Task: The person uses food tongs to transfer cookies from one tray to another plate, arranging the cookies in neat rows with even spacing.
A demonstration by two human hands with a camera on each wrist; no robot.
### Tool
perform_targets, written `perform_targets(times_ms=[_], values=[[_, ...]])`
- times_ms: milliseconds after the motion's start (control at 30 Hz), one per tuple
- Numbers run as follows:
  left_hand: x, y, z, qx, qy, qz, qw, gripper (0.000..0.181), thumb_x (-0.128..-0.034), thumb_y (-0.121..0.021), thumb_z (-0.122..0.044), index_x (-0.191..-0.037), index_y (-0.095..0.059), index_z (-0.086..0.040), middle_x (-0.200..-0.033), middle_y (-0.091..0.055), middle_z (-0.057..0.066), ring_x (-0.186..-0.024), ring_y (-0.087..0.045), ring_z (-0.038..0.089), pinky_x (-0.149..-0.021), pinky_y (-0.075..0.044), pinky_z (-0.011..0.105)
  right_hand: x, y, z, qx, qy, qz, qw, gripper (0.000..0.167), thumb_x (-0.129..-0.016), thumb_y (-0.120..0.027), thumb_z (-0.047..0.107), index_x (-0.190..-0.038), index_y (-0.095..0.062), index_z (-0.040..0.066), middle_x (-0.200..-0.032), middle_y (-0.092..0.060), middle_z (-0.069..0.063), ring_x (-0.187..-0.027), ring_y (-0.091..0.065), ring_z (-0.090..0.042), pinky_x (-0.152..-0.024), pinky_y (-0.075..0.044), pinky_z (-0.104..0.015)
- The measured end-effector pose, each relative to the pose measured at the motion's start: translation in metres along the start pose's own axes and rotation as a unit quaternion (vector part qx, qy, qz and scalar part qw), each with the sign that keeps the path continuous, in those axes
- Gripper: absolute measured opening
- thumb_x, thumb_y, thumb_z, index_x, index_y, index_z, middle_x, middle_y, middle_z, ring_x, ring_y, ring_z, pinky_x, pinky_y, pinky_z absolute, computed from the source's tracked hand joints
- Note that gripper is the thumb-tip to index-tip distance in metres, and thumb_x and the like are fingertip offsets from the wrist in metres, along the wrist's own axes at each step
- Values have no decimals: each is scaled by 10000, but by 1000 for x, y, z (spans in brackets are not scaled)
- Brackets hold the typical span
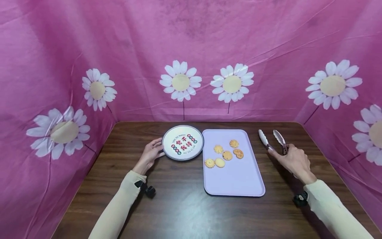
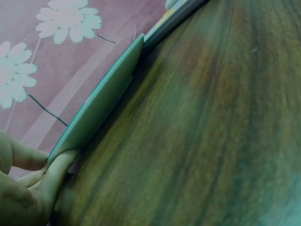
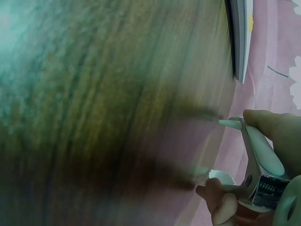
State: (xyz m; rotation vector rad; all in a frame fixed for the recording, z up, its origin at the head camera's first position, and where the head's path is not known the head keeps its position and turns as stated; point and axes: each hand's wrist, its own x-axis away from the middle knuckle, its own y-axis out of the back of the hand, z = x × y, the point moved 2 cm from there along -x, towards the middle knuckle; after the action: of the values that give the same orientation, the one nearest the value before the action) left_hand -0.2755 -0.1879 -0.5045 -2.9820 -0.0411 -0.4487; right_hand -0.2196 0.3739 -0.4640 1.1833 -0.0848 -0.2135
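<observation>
At the back of the table lies a round white plate [image 1: 183,154] with red characters and a dark rim. My left hand [image 1: 150,153] pinches its left edge; in the left wrist view the thumb and fingers [image 2: 61,169] sit on either side of the rim. To the right, a lilac tray [image 1: 235,181] carries several cookies [image 1: 227,155] in its upper half. Beyond the tray's right side, my right hand [image 1: 293,162] grips a pair of tongs [image 1: 280,137] by the handles. The tongs' arms stand spread apart, with nothing between their tips, pointing away from me.
A dark wooden table [image 1: 167,205] spans the lower view. Pink cloth [image 1: 206,36] printed with white daisies hangs behind it and along both sides. The plate's right edge lies close against the tray's left edge.
</observation>
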Motion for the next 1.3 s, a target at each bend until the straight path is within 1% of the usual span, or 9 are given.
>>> perform_targets(times_ms=[100,167,267,400,500,633,833,1067,1300], values=[[0,-1,0,-44,-1,27,10000,553,-1052,-483,56,-1588,-354,24,-1603,-409,270,-1343,-513,304,-1058,-599,333,1,2,1,-63,97,-62,9999,831,-886,-633,757,-1112,-571,-41,-904,-663,-287,-797,-644,-473,-461,-401,-384],[0,-2,-1,-43,-4,20,10000,555,-1052,-483,55,-1590,-355,19,-1606,-410,261,-1356,-501,305,-1065,-594,340,2,3,3,-103,246,-205,9994,834,-883,-649,747,-1169,-583,-33,-943,-669,-279,-826,-652,-479,-460,-408,-391],[0,-2,-1,-5,-7,-2,10000,556,-1049,-482,60,-1589,-356,19,-1608,-406,260,-1373,-486,313,-1077,-586,359,2,5,9,-182,614,-421,9971,823,-884,-696,693,-1257,-600,-34,-1050,-667,-293,-914,-649,-506,-512,-475,-495],[0,-1,-2,-10,24,12,10000,559,-1050,-479,59,-1592,-350,18,-1617,-397,258,-1390,-472,321,-1106,-563,389,5,8,18,-162,1121,-511,9923,828,-884,-747,621,-1341,-582,-50,-1199,-640,-315,-1038,-625,-533,-681,-523,-668],[0,0,-2,-7,20,30,10000,558,-1053,-476,58,-1593,-343,21,-1619,-391,264,-1402,-463,335,-1134,-536,417,9,10,27,-100,1367,-473,9894,833,-878,-761,610,-1363,-566,-39,-1236,-630,-305,-1061,-620,-529,-718,-522,-707],[0,1,-1,15,14,39,10000,555,-1057,-471,58,-1595,-337,26,-1619,-381,274,-1404,-462,346,-1158,-509,444,15,10,39,-70,1671,-455,9849,804,-872,-778,593,-1372,-573,-2,-1220,-652,-269,-1004,-645,-470,-643,-537,-648],[0,0,-1,17,19,21,10000,549,-1059,-469,55,-1593,-346,20,-1609,-396,262,-1368,-488,311,-1150,-522,429,19,8,53,50,2097,-435,9768,722,-880,-784,564,-1340,-620,32,-1136,-721,-221,-900,-687,-374,-545,-539,-521],[2,0,0,11,43,51,10000,546,-1061,-469,49,-1592,-347,20,-1625,-390,264,-1397,-474,340,-1148,-529,435,23,8,63,244,2268,-169,9735,689,-894,-775,555,-1332,-643,39,-1085,-739,-176,-863,-682,-308,-540,-549,-487],[1,2,-1,8,23,66,10000,541,-1067,-461,45,-1594,-341,22,-1636,-373,264,-1421,-449,352,-1176,-498,469,27,7,71,472,2459,-94,9681,662,-902,-767,558,-1297,-667,35,-1004,-723,-124,-783,-625,-234,-508,-498,-390]])
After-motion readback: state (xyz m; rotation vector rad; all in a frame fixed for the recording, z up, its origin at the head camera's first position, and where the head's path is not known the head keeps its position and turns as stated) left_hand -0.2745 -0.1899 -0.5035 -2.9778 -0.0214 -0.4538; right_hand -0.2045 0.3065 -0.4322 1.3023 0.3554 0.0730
